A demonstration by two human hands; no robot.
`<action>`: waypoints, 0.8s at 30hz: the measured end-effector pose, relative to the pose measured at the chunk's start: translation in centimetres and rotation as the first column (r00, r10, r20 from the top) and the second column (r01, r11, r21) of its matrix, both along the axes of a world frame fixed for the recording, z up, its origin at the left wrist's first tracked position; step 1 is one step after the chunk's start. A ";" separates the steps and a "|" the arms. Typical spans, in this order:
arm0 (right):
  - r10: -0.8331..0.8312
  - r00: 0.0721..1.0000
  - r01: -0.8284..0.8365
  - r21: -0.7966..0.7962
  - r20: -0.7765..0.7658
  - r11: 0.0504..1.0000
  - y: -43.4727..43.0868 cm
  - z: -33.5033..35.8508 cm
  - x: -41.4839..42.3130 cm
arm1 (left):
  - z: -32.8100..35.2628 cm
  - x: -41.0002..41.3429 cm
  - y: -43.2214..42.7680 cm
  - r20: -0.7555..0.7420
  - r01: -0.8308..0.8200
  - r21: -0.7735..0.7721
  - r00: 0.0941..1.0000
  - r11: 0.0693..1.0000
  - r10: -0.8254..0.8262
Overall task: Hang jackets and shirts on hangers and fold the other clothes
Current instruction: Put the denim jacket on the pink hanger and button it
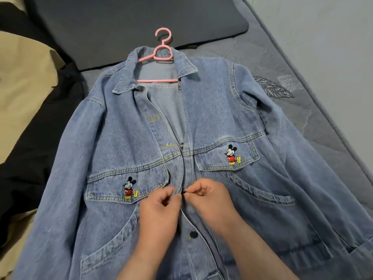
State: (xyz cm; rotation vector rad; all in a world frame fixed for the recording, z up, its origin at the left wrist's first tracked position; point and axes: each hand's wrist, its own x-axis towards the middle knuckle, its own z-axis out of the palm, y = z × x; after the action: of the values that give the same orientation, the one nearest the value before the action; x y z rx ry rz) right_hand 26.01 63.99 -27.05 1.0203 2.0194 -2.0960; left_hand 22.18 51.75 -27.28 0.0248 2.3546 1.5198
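Grey-blue mattress (314,126), stitched leaf pattern on its cover, filling the right and far side. Dark pillow (129,23) lying flat at the head end. Tan cloth (22,102) and black cloth (34,150) heaped along the left edge, overlapping.

Denim jacket (113,138) spread front-up across the mattress, collar toward the pillow, both sleeves angled outward and down. Front open from the collar down to chest level; closed from there down to the hands. Flap pocket on each chest panel, each with an embroidered cartoon mouse (232,154). Slanted pocket openings lower on both sides.

Pink hanger (159,80) inside the jacket's shoulders, crossbar visible in the open neck, hook poking out past the collar and resting on the pillow's edge.

Left hand (159,207) curled, pinching the left front edge of the jacket at the centre line, just below the chest pockets. Right hand (210,201) curled, thumb and forefinger pinching the right front edge, fingertips meeting the left hand's. Small dark object between the fingertips, too small to make out for certain.

Metal button (193,234) fastened below the hands. Another button (181,145) showing above them, at the bottom of the open part.
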 end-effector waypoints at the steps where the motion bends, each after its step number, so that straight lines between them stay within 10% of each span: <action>1: 0.001 1.000 -0.001 -0.001 -0.003 1.000 0.0 0.1 0.0 | -0.1 0.1 0.1 0.003 -0.008 0.000 1.000 1.000 0.008; 8: -0.003 1.000 0.003 -0.008 0.012 1.000 0.0 -0.2 0.0 | 0.3 -0.5 1.1 0.048 -0.030 -0.083 0.998 0.996 0.034; 13: 0.011 1.000 -0.010 -0.003 0.028 1.000 0.2 -0.1 0.0 | 1.3 -1.6 0.2 0.349 -0.020 0.143 0.937 0.989 -0.032; 19: -0.063 0.998 0.065 -0.126 0.018 0.990 0.5 0.1 -0.3 | 0.3 -2.7 -0.1 -0.027 0.297 -0.304 0.947 0.905 -0.320; 24: -0.059 0.998 0.065 -0.173 0.037 0.983 0.8 -0.1 -0.3 | 0.0 -2.5 0.4 -0.056 0.265 -0.287 0.955 0.921 -0.292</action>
State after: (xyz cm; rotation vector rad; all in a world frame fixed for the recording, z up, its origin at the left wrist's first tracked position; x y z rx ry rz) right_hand 25.66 64.81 -27.19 1.0919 1.7743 -2.2250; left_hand 19.70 52.15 -27.28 0.3598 2.4912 1.0699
